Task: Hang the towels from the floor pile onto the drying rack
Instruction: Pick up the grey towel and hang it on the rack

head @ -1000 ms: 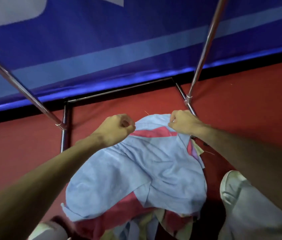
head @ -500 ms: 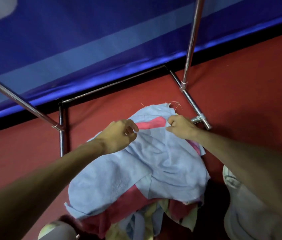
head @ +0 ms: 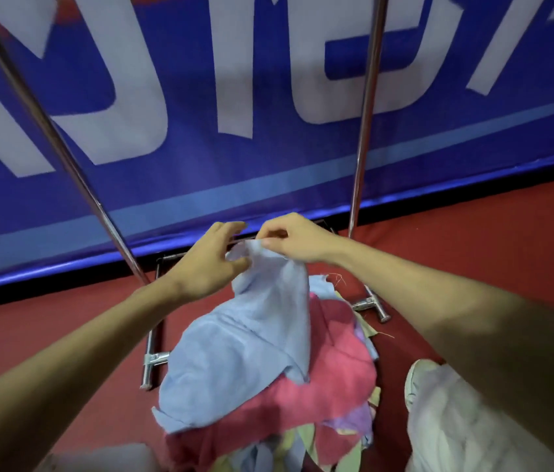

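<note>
Blue towel (head: 251,335) edge now rises off the floor pile (head: 330,376); earlier it lay flat. Right hand (head: 296,240) pinches it; left hand (head: 210,264) has released, fingers spread. Drying rack (head: 364,131) next.

Towel pile (head: 319,386) on floor (head: 490,250) btwn rack feet (head: 152,361); banner (head: 200,158) behind; shoe (head: 417,378) right of pile.

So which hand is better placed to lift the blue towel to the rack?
Probably right. The right hand pinches the raised top edge of the blue towel, while the left hand sits beside it with fingers spread, gripping nothing.
</note>
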